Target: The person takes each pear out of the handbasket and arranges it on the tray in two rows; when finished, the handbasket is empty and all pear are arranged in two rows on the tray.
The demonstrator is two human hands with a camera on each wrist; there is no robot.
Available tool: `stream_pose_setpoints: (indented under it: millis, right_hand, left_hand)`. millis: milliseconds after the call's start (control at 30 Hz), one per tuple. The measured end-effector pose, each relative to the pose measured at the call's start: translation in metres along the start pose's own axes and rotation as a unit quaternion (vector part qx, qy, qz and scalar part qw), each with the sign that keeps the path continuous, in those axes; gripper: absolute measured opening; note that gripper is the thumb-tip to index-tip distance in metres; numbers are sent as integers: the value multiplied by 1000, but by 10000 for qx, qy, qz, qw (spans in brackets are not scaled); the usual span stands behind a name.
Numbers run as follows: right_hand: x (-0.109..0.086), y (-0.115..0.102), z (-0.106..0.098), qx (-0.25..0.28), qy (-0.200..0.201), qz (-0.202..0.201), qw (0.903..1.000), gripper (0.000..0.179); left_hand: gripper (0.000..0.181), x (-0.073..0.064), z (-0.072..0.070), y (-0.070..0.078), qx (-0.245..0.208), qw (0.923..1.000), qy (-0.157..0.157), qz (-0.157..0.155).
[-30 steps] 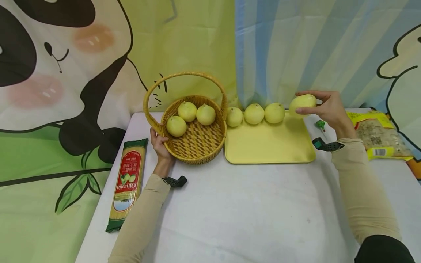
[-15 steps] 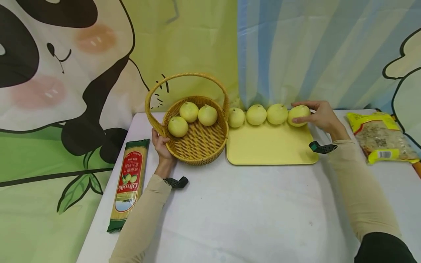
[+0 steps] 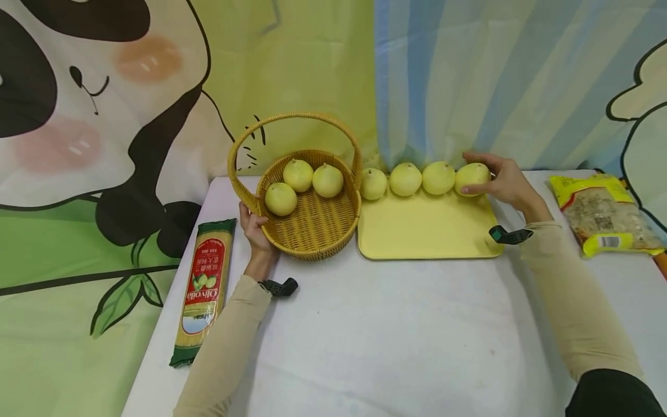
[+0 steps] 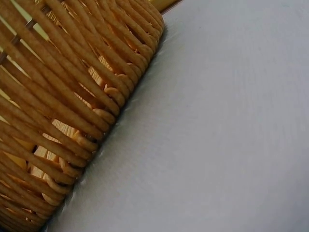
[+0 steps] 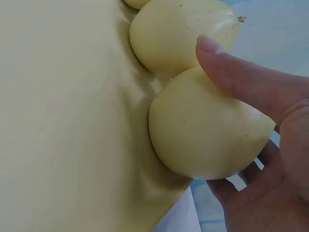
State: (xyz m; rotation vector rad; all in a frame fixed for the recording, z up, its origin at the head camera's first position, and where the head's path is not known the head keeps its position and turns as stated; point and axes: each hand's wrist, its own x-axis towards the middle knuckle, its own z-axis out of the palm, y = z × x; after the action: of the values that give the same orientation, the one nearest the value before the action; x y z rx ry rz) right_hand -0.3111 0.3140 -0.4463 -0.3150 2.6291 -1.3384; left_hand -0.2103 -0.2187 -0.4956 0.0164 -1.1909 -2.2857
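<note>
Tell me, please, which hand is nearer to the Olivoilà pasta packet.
Left. The left hand is just right of the Olivoilà pasta packet, gripping the wicker basket; the right hand is much farther right, around the rightmost pale-yellow fruit.

A: ok what kind of place is this, somebody's kitchen?

B: nah, reads more like a little staged recording corner to me. Check the backdrop: cartoon panda sheet on the left, blue striped fabric on the right, creased like hung cloth, right up behind the white-covered table.

A: but there's a wicker basket and a pasta pack?

B: sure, kitchen-y stuff, but both wrists have black cameras strapped on. Whether it's a home, lab or studio past the cloth, can't tell lol
</note>
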Motion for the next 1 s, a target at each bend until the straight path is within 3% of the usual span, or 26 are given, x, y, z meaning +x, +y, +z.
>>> stream_pose_setpoints:
  millis: [300, 467, 633, 767, 900, 1000]
  right_hand:
    - [-14, -28, 0, 273, 174, -769, 9965, 87]
    - [-18, -63, 10, 22, 544, -1105, 9924, 82]
    - [-22, -103, 35, 241, 636, -1689, 9833, 63]
    - [-21, -134, 60, 384, 196, -2149, 9757, 45]
    - [-14, -163, 88, 397, -865, -2315, 9682, 41]
    - [-3, -185, 114, 486, -1651, -2457, 9539, 45]
  left_hand:
    - [45, -1, -1, 0, -17, 10000, 8, -10]
    - [46, 1, -1, 1, -77, 9999, -71, -49]
    - [46, 1, -1, 2, -41, 10000, 0, -31]
    - [47, 2, 0, 1, -43, 9999, -70, -60]
    - [46, 1, 0, 1, -40, 9999, -104, -83]
    - [45, 1, 0, 1, -63, 9999, -101, -70]
